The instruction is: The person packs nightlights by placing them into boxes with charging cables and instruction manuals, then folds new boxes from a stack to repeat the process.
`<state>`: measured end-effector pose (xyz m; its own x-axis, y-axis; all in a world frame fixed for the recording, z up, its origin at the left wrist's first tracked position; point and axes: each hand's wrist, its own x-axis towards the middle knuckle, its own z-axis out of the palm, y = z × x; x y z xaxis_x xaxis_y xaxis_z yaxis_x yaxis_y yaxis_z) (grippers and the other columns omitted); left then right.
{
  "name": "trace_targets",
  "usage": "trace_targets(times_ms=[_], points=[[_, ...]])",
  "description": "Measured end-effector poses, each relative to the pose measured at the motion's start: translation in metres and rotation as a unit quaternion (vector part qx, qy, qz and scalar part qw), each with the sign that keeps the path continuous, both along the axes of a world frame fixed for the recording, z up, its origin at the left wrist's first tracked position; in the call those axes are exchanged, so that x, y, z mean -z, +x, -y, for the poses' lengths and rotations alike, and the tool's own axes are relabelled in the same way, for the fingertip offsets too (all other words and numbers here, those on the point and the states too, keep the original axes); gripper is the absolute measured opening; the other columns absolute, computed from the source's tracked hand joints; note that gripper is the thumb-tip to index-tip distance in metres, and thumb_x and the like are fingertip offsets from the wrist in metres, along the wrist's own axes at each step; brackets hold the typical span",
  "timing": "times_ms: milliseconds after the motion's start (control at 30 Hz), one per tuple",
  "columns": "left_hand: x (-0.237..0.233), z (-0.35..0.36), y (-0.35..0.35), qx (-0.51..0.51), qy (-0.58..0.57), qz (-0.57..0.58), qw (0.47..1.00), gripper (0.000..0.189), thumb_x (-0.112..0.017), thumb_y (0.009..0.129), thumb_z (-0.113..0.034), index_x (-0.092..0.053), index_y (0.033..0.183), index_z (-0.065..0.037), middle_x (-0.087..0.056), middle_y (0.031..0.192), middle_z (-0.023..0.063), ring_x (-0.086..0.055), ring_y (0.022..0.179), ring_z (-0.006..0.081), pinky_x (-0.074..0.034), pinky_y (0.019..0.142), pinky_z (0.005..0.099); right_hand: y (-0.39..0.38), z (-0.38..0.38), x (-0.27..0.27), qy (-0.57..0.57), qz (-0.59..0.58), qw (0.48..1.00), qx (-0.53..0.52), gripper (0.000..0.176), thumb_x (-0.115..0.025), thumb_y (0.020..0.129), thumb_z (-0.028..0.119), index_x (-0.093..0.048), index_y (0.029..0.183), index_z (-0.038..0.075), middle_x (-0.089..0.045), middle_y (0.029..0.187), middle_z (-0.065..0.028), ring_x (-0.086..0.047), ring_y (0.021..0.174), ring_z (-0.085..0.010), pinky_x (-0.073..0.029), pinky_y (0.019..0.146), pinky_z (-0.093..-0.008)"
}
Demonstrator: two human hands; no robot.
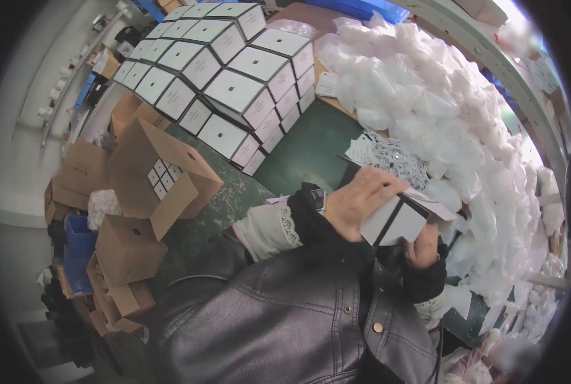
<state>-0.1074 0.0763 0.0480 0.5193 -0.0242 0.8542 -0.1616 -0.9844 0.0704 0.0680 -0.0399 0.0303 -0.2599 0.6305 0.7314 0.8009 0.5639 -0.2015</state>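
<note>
Close to my chest is a white box with black edges [394, 221], tilted, with a white flap or inner piece sticking out at its right side. My left hand [362, 195], with a watch on the wrist, lies over the box's upper left part with its fingers closed on it. My right hand [422, 246] is closed around the lower right end; its fingertips are partly hidden by the box. Just beyond the hands are a pile of white cords [397, 160] and a white printed card [361, 150].
Stacked white boxes with black edges [234, 96] stand on the green table [301, 150]. A large heap of white plastic bags [420, 89] covers the right side. At left, an open carton [135, 160] holds several small white boxes, near more cartons [132, 249] and blue bins [77, 262].
</note>
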Motion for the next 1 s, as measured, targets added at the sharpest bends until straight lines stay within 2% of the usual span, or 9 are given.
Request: trace_targets(times_ms=[200, 300, 400, 500, 600, 700, 800, 900, 1000], points=[[0.002, 0.006, 0.001, -0.027, 0.004, 0.014, 1.0, 0.075, -0.057, 0.066, -0.04, -0.038, 0.129, -0.004, -0.042, 0.099, 0.0154, -0.043, 0.091, 0.0282, -0.033, 0.076, 0.0405, 0.011, 0.015, -0.016, -0.159, 0.038, 0.986, 0.033, 0.056, -0.022, 0.095, 0.042, -0.047, 0.125, 0.002, -0.042, 0.131, -0.0216, -0.035, 0.124, -0.0406, -0.016, 0.106, -0.052], [-0.003, 0.01, 0.002, -0.03, -0.011, 0.013, 0.999, 0.08, -0.055, 0.067, -0.05, -0.037, 0.132, -0.007, -0.042, 0.098, 0.015, -0.044, 0.089, 0.0273, -0.033, 0.077, 0.0408, 0.01, 0.019, -0.02, -0.011, 0.131, 0.979, 0.158, 0.064, -0.025, 0.093, 0.052, -0.059, 0.11, 0.0, -0.057, 0.082, -0.0146, -0.055, 0.085, -0.032, -0.028, 0.099, -0.0476], [-0.004, 0.011, 0.006, -0.005, -0.026, 0.019, 0.999, 0.083, -0.054, 0.07, -0.055, -0.035, 0.135, -0.007, -0.044, 0.1, 0.0145, -0.044, 0.092, 0.027, -0.034, 0.079, 0.0419, 0.021, 0.014, -0.016, 0.067, 0.143, 0.972, 0.172, 0.065, -0.023, 0.092, 0.056, -0.062, 0.108, 0.006, -0.06, 0.103, -0.0159, -0.05, 0.102, -0.0356, -0.035, 0.094, -0.0435], [0.008, 0.007, 0.007, 0.013, 0.006, -0.006, 1.0, 0.098, -0.026, 0.068, -0.08, -0.031, 0.139, -0.012, -0.042, 0.097, 0.0171, -0.041, 0.087, 0.0272, -0.029, 0.076, 0.0411, 0.029, 0.014, -0.006, -0.019, 0.158, 0.98, 0.118, 0.069, -0.021, 0.09, 0.057, -0.052, 0.12, 0.003, -0.055, 0.118, -0.02, -0.05, 0.11, -0.0385, -0.039, 0.093, -0.0438], [0.009, 0.008, 0.001, 0.005, -0.002, -0.023, 1.0, 0.1, -0.041, 0.066, -0.079, -0.022, 0.143, -0.018, -0.038, 0.093, 0.0126, -0.04, 0.09, 0.0264, -0.03, 0.077, 0.0413, 0.016, 0.026, -0.012, 0.015, 0.155, 0.984, 0.086, 0.066, -0.023, 0.093, 0.053, -0.056, 0.111, -0.002, -0.061, 0.087, -0.016, -0.058, 0.072, -0.033, -0.045, 0.067, -0.0399], [0.003, 0.007, 0.001, 0.022, -0.04, -0.016, 0.999, 0.099, -0.06, 0.062, -0.061, -0.024, 0.14, -0.013, -0.037, 0.101, 0.0157, -0.039, 0.098, 0.029, -0.03, 0.084, 0.0452, 0.01, 0.045, -0.022, 0.094, 0.116, 0.967, 0.206, 0.064, -0.034, 0.089, 0.058, -0.06, 0.104, 0.001, -0.057, 0.065, -0.0093, -0.054, 0.053, -0.0221, -0.047, 0.072, -0.0374], [0.002, 0.009, 0.002, 0.037, 0.017, 0.008, 0.999, 0.097, -0.049, 0.064, -0.069, -0.028, 0.139, -0.012, -0.037, 0.094, 0.0149, -0.038, 0.089, 0.027, -0.027, 0.078, 0.0413, 0.041, 0.042, -0.002, -0.082, 0.125, 0.969, 0.195, 0.075, -0.024, 0.086, 0.065, -0.056, 0.114, 0.003, -0.058, 0.104, -0.0139, -0.053, 0.093, -0.0308, -0.041, 0.088, -0.0378], [0.005, 0.01, 0.003, 0.043, 0.017, 0.013, 0.999, 0.101, -0.03, 0.065, -0.081, -0.028, 0.139, -0.012, -0.039, 0.09, 0.014, -0.04, 0.087, 0.0266, -0.028, 0.078, 0.0416, 0.032, 0.036, 0.006, -0.018, 0.15, 0.974, 0.166, 0.065, -0.015, 0.093, 0.049, -0.059, 0.082, 0.002, -0.061, 0.087, -0.019, -0.058, 0.085, -0.0371, -0.04, 0.09, -0.0432], [0.008, 0.006, 0.001, 0.059, 0.021, -0.011, 0.998, 0.101, -0.054, 0.061, -0.067, -0.022, 0.142, -0.015, -0.038, 0.091, 0.0142, -0.039, 0.089, 0.0275, -0.029, 0.08, 0.0432, 0.034, 0.042, 0.008, -0.092, 0.088, 0.985, 0.118, 0.064, -0.016, 0.094, 0.05, -0.052, 0.108, -0.001, -0.058, 0.107, -0.0214, -0.056, 0.098, -0.038, -0.043, 0.088, -0.0425]])
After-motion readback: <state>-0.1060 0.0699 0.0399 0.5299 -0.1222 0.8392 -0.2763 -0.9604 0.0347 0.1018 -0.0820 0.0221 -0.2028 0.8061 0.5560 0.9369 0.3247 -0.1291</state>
